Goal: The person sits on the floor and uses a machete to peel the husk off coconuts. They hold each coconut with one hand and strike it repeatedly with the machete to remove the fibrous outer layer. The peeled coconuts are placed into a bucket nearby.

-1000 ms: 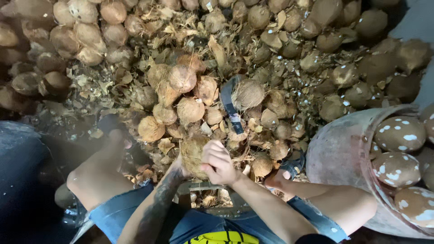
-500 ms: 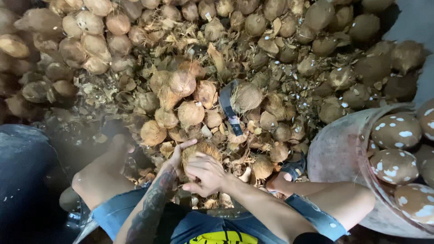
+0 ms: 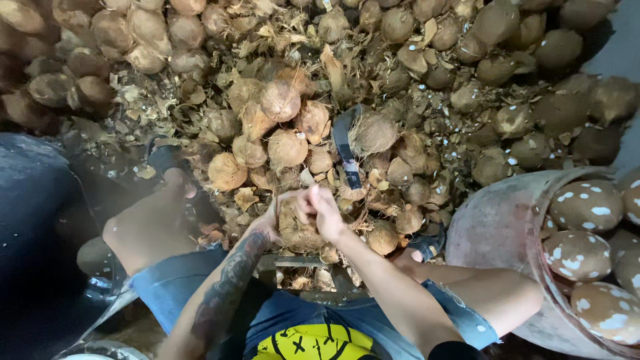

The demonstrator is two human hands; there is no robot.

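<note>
Coconut-strewn floor; both hands (image 3: 313,210) grip upright husked coconut (image 3: 297,227).

Coconuts (image 3: 287,147) and husk scraps (image 3: 247,198) on floor (image 3: 40,193)

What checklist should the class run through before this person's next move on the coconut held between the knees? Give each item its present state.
1. Both hands on the coconut: ok; left hand and right hand clasp it from either side.
2. Grip firm: cannot tell; the fingers hide the contact.
3. Tool under the coconut seated: cannot tell; only a metal bar shows below it.
4. Knees apart from the work: ok; they lie to either side.
5. Tub within reach: ok; it stands beside the right knee, holding peeled coconuts.
6. Ground around the feet free of husk: not ok; husk scraps cover it.
</note>
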